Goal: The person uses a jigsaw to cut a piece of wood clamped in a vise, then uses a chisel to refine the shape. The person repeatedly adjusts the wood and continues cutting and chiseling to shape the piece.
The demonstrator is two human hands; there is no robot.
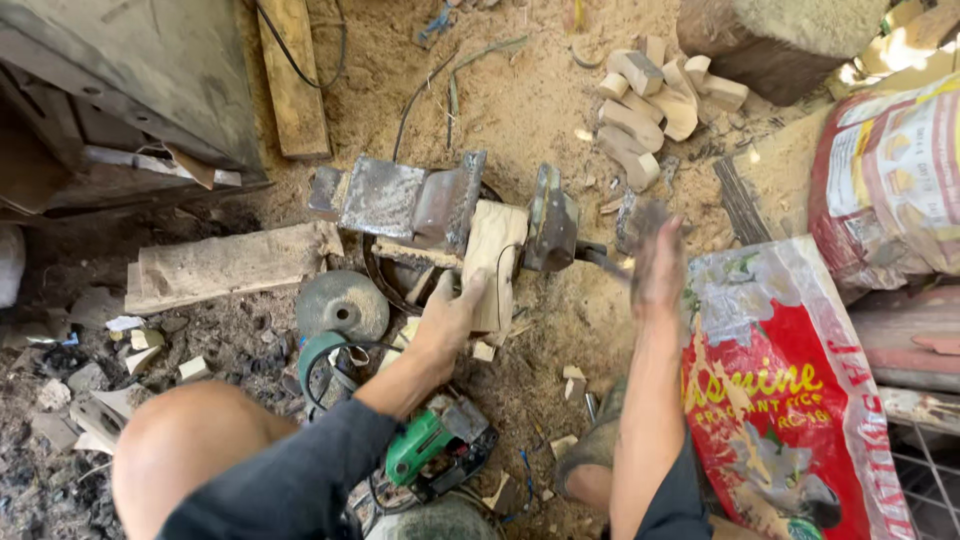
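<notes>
Both hands work at a bench vise (pixel 450 205) set on the sawdust-covered ground at mid-frame. Left hand (pixel 450 310) lies with spread fingers against the lower edge of one pale wood block (pixel 495 260), which stands between the vise's two rusty jaws; right hand (pixel 658 262) is blurred just right of the vise, near its handle (pixel 605 262), and whether it grips anything cannot be told. At the far left lie one flat plank (pixel 225 265) and scattered small offcuts in dark rubble. One grey grinding disc (pixel 342 305) sits lower left of the vise, and one green power tool (pixel 432 447) lies below the left forearm. A second plank (pixel 295 75) lies at upper left. Upper right of the vise is a heap of roughly ten cut wood pieces (pixel 650 105). Two printed sacks fill the right edge, a red one (pixel 790 400) and a paler one (pixel 890 180).
</notes>
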